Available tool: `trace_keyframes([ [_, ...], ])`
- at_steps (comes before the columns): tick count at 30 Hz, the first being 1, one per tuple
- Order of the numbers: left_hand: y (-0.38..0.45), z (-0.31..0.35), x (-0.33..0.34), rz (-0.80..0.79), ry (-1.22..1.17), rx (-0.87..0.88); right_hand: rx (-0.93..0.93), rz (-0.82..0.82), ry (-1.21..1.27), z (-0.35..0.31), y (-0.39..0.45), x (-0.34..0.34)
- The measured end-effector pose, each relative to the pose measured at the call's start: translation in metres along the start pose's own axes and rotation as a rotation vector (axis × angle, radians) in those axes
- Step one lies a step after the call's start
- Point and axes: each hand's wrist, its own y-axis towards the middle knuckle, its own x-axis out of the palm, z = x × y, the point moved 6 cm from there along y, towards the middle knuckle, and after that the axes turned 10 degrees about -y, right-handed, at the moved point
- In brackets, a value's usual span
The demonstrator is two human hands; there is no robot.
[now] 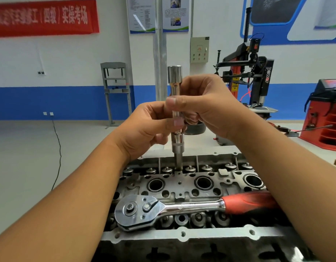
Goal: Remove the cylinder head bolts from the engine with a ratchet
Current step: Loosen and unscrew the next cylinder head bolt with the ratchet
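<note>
An aluminium cylinder head [201,237] fills the lower middle, its valve springs and spark plug wells exposed. A chrome extension bar with sockets [176,110] stands upright, its lower end in a hole near the head's far edge. My left hand [144,127] pinches the bar's middle from the left. My right hand [206,104] grips the bar higher up from the right, thumb across its front. A ratchet [169,208] with a red and black handle lies flat across the head, its round head at the left, held by neither hand.
Behind the engine stand a tyre changer [252,78] and a red wheel balancer [326,112] at the right. A grey shop press [115,87] stands by the blue-and-white wall. A black cable [58,148] runs down the floor at left.
</note>
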Motion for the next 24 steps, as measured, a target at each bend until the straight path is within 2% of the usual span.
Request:
trace_keyframes([
  [4, -0.0029, -0.0027, 0.0043, -0.062, -0.129, -0.038, 0.013, 0.015, 0.013, 0.0006, 0.0, -0.0014],
  [7, -0.0039, -0.0001, 0.0083, -0.082, -0.073, -0.001, 0.009, 0.01, 0.03, 0.0003, 0.0002, -0.0011],
  [14, -0.0005, 0.0004, -0.0002, 0.041, 0.001, 0.022, 0.021, 0.017, 0.013, 0.0009, 0.0005, -0.003],
  [19, -0.0017, -0.0026, 0.0059, -0.065, -0.145, -0.047, 0.029, 0.043, 0.012, 0.0033, 0.0027, -0.0041],
  [21, -0.0016, -0.0013, 0.0084, -0.085, -0.116, -0.025, 0.027, 0.044, 0.015, 0.0032, 0.0033, -0.0049],
  [24, -0.0001, 0.001, 0.0044, -0.007, -0.028, 0.034, 0.022, 0.009, 0.024, 0.0027, 0.003, -0.0033],
])
